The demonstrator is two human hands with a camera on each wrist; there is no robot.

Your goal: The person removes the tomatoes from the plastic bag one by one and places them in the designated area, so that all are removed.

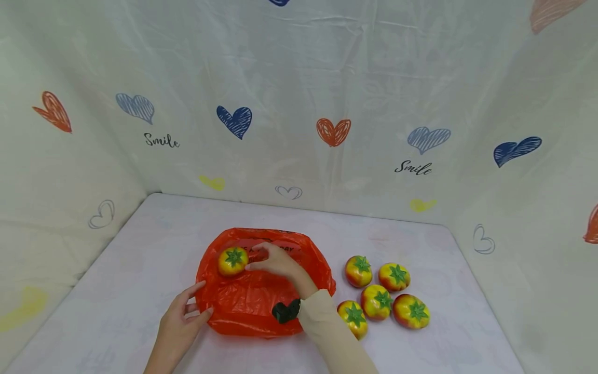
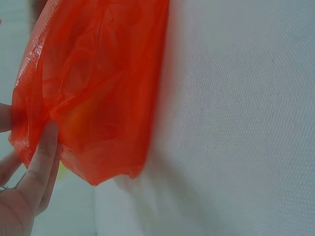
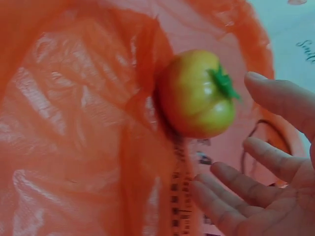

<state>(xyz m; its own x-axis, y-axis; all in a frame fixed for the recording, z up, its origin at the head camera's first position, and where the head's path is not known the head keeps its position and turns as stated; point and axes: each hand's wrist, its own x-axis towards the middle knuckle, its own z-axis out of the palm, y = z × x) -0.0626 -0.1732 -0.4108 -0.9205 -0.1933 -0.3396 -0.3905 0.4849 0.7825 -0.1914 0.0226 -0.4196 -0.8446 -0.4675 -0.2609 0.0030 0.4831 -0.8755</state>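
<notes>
A red plastic bag [image 1: 252, 296] lies spread open on the table, with one yellow-and-red toy tomato [image 1: 232, 261] inside near its far left. My right hand [image 1: 276, 261] is inside the bag beside this tomato, fingers spread and apart from it in the right wrist view. At the bag's left rim, my left hand [image 1: 179, 317] holds the film, its fingers [image 2: 43, 162] against the outside. Through the red film in the left wrist view, the tomato shows as a yellowish patch.
To the right of the bag, several more toy tomatoes [image 1: 376, 302] sit grouped on the white table [image 1: 420, 249]. One is partly covered by my right sleeve [image 1: 327, 327]. A curtain [image 1: 289, 78] with printed hearts hangs behind the table and along both sides.
</notes>
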